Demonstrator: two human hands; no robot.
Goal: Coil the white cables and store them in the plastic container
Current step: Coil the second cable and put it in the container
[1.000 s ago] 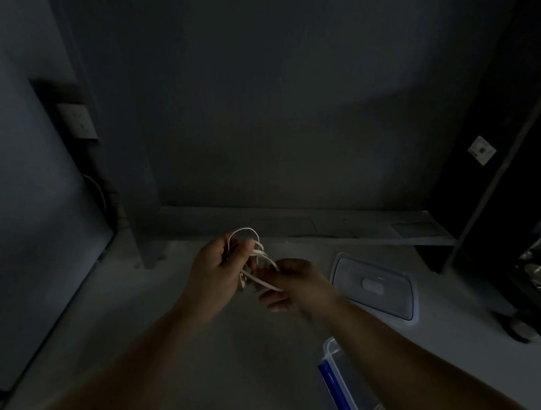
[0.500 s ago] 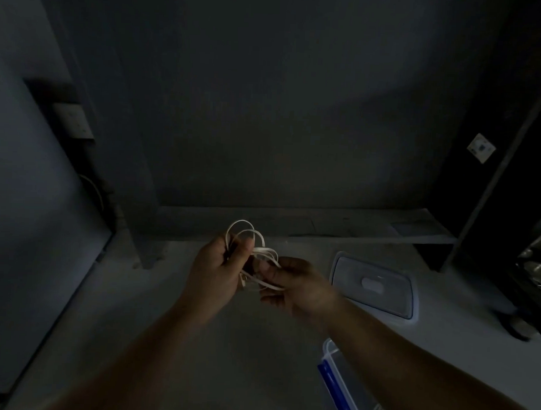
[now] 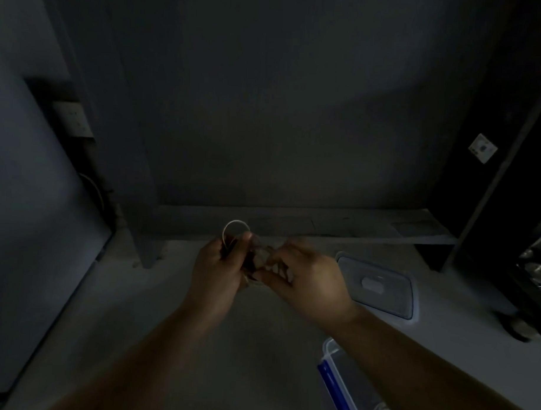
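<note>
Cable point(image 3: 235, 226) sits in mid-air above the counter point(image 3: 173, 318), bundled in my left hand point(image 3: 216, 269), which is closed round the loops w/ one loop poking out the top, while my right hand point(image 3: 309, 283) pinches a strand just beside it. Looks light, thin and springy, so I reckon it'll unwind unless I grip across all the loops at once. Container point(image 3: 334, 369) waits open at lower right, its lid point(image 3: 380, 285) lying apart; too dim for any readable writing or brand.
</note>
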